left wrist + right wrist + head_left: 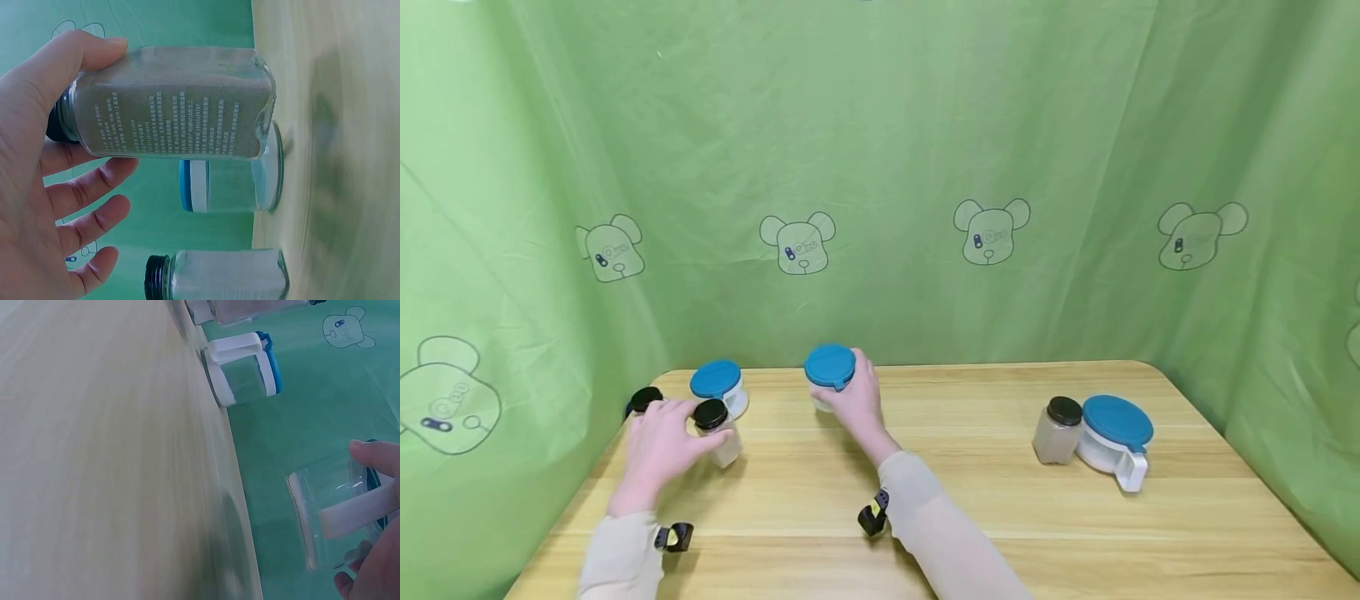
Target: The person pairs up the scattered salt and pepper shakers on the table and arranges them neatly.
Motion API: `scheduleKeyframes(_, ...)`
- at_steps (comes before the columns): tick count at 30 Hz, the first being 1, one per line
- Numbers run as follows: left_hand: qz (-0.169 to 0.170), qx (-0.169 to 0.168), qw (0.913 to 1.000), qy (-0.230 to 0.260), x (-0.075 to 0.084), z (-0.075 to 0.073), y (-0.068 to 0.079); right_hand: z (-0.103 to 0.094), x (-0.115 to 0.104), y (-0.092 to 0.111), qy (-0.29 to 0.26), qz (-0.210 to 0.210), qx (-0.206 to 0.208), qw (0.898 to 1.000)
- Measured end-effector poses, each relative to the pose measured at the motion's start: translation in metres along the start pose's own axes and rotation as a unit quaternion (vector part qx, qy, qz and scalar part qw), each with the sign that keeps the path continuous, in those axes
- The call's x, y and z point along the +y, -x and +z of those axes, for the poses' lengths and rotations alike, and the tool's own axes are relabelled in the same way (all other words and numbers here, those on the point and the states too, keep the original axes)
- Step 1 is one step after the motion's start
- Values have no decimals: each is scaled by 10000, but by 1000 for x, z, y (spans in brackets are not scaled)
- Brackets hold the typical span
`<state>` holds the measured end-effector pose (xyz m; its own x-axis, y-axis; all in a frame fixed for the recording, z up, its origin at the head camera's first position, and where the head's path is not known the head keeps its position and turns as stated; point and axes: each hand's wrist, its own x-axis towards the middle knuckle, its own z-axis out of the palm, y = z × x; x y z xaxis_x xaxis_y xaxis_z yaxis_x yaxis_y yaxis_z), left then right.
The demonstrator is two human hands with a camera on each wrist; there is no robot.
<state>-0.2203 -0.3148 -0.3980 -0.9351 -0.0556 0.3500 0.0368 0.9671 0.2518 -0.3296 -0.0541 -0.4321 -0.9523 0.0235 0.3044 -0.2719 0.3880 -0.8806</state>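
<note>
My left hand point(658, 446) grips a clear spice jar point(181, 106) with a black lid, filled with greyish-brown powder, between thumb and index finger. A gap shows between the jar's base and the table; the other fingers are spread. My right hand point(857, 404) holds a clear round canister point(325, 506) by its upper part, raised above the back of the table. It has a blue lid point(830, 365) and a white handle. Just beyond the left hand stand another blue-lidded canister point(717, 380) and a second black-lidded jar point(228, 275), partly hidden in the head view.
On the right of the wooden table point(955, 467), a black-lidded jar point(1057, 433) stands beside a larger blue-lidded canister point(1116, 425) whose white handle points toward the front. A green curtain point(887, 167) with bear-head drawings hangs right behind the table's back edge and along the sides.
</note>
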Motion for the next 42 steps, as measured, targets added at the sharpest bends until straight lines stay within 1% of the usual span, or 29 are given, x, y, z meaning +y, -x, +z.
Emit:
scheduleKeyframes(8, 62, -1, 9999, 83, 6, 6, -8, -9, -1, 3, -16, -99, 132, 9999)
scheduleKeyframes(19, 62, -180, 9994, 299, 19, 8, -17, -20, -1, 8, 70, 109, 258, 9996)
scheduleKeyframes(26, 147, -313, 9987, 374, 29, 9, -24, -31, -3, 12, -2, -18, 460, 9989)
scheduleKeyframes(30, 178, -342, 9984, 404, 34, 11, -28, -36, -4, 13, 16, -8, 510, 9987)
scheduleKeyframes(36, 207, -326, 9978, 533, 41, 16, -33, -44, -6, 16, 8, -38, 632, 9980)
scheduleKeyframes(42, 320, -214, 9976, 577, 49, 24, -38, -51, -6, 21, -22, 90, 691, 9976)
